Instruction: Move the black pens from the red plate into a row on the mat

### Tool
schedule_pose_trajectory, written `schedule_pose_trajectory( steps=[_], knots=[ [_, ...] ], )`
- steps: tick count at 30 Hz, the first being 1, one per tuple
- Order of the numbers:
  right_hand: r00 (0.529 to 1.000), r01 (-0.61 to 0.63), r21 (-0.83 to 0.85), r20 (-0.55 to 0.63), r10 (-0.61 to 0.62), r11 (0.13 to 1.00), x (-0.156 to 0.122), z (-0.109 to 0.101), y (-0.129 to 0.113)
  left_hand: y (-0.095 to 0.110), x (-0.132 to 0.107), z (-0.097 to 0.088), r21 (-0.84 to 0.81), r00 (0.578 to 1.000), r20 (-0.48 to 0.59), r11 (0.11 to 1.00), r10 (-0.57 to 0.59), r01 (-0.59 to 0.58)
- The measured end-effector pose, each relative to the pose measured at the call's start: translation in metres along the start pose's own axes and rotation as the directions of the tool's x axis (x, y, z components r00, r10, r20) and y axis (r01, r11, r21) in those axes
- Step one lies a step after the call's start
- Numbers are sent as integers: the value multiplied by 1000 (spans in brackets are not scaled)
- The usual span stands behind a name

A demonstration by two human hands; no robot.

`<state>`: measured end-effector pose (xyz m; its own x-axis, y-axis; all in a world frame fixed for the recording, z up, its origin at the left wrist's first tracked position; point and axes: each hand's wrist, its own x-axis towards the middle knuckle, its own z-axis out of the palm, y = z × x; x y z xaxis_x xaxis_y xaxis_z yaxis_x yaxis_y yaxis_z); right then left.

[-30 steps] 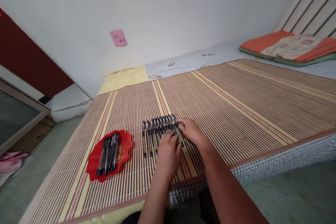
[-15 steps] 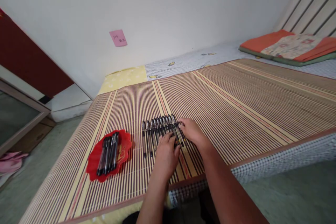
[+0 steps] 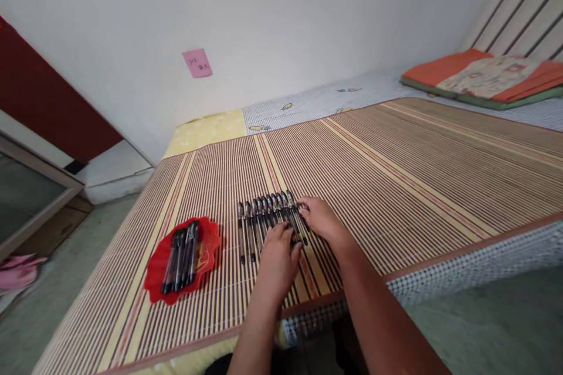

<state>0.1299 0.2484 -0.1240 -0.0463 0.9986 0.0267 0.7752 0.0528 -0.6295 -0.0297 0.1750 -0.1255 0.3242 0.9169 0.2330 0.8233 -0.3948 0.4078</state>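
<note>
Little has moved since the earlier frame: my left hand (image 3: 275, 258) has slid slightly toward 9 o'clock, and my right hand (image 3: 321, 220) holds its place. The pens (image 3: 257, 217) lie in a row on the mat (image 3: 396, 176), just ahead of both hands.

- Left hand: flat, fingers together, resting on the near ends of the row.
- Right hand: fingers curled at the 3 o'clock end of the row. I cannot tell whether they pinch a pen.
- Plate (image 3: 210, 234): at 9 o'clock, near the row, carrying a bunch (image 3: 180, 255) of its own.

Hazards, as I judge them:

- Uneven palm pressure could skew the row or roll pens over one another.
- A drag toward 6 o'clock could carry pens off the bed (image 3: 440, 281) edge.
</note>
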Motion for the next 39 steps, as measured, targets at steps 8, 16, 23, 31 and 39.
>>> schedule_pose_trajectory(
  steps=[8,16,23,31,39],
  knots=[
    [1000,-26,-21,13,26,999,0,-1,-1,-7,-1,-1,-39,993,-115,999,-1,-4],
    [999,-39,-30,26,40,999,-1,-3,-3,-4,-2,-6,-86,995,-99,996,6,-15],
    [999,-27,-12,15,28,1000,1,-1,1,1,-3,-14,-133,997,-74,991,-10,1],
    [1000,-13,31,11,13,999,4,3,8,-9,-6,-38,-134,990,-116,989,-82,66],
    [1000,-24,61,16,23,998,2,2,9,-77,-27,-93,-174,792,-469,920,-391,351]
  ],
)
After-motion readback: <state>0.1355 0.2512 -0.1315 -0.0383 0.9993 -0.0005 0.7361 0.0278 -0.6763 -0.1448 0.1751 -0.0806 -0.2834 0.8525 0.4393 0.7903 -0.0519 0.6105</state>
